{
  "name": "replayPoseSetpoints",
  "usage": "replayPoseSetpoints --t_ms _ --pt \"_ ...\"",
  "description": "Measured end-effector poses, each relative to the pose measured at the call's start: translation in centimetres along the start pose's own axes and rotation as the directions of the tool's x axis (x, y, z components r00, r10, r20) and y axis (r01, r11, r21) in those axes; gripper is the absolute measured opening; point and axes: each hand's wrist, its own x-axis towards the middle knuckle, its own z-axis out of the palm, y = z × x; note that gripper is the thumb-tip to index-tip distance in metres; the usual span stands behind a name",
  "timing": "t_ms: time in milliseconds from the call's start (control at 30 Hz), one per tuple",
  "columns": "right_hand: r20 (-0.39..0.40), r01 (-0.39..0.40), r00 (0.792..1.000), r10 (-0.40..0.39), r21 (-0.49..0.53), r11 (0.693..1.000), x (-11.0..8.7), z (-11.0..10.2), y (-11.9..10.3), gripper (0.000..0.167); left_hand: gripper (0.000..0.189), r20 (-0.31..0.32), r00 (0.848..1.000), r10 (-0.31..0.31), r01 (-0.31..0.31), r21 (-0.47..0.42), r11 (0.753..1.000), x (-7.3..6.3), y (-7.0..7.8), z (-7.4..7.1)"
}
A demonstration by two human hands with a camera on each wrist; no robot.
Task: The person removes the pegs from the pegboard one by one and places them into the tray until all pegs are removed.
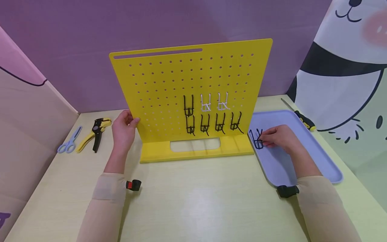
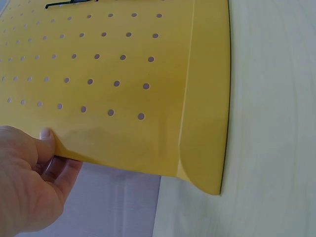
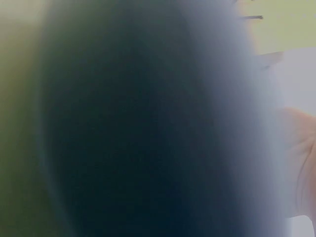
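A yellow pegboard [image 1: 163, 124] stands upright on its base, with several black hooks [image 1: 204, 124] and two white hooks [image 1: 206, 103] hung on its right half. At the board's left edge my left hand [image 1: 124, 131] grips it, thumb on the front face and fingers behind; the left wrist view shows the same hand [image 2: 29, 182] at the edge. Over the lilac tray [image 1: 314, 158], my right hand [image 1: 279, 137] pinches a black wire hook [image 1: 258, 144] near the tray's left rim. A dark blur hides most of the right wrist view.
Left of the board lie blue scissors [image 1: 70, 145] and a yellow-black wire stripper [image 1: 97, 132]. A screwdriver [image 1: 303, 120] rests by the tray's far right rim. Purple cloth [image 1: 151, 23] hangs behind the light wooden table [image 1: 193, 198].
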Motion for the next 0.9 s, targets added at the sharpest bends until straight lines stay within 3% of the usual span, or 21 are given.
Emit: replayPoseSetpoints --t_ms 400,600,767,833,900 --pt "0.006 -0.035 0.999 0.035 -0.046 0.998 0.1 -0.1 0.0 0.042 0.028 -0.006 1.0 0.02 -0.02 -0.001 1.0 0.0 -0.1 0.1" --pt "-0.03 -0.021 0.999 0.018 -0.105 0.994 -0.1 -0.4 -0.1 0.043 0.031 0.004 1.0 0.008 -0.008 -0.005 1.0 -0.1 0.0 0.1" --pt "-0.153 -0.029 0.988 0.006 -0.148 0.988 -0.2 -0.8 0.0 0.042 0.031 0.005 1.0 0.017 -0.017 0.005 1.0 -0.1 -0.1 0.1" --pt "-0.246 -0.014 0.969 -0.018 -0.127 0.992 -0.3 -1.0 -0.2 0.042 0.031 0.006 1.0 0.015 -0.015 0.004 1.0 -0.1 -0.1 0.1" --pt "-0.351 0.026 0.934 -0.058 -0.097 0.995 -0.6 -1.0 -0.8 0.042 0.031 0.006 1.0 0.009 -0.009 0.008 1.0 -0.1 -0.1 0.1"
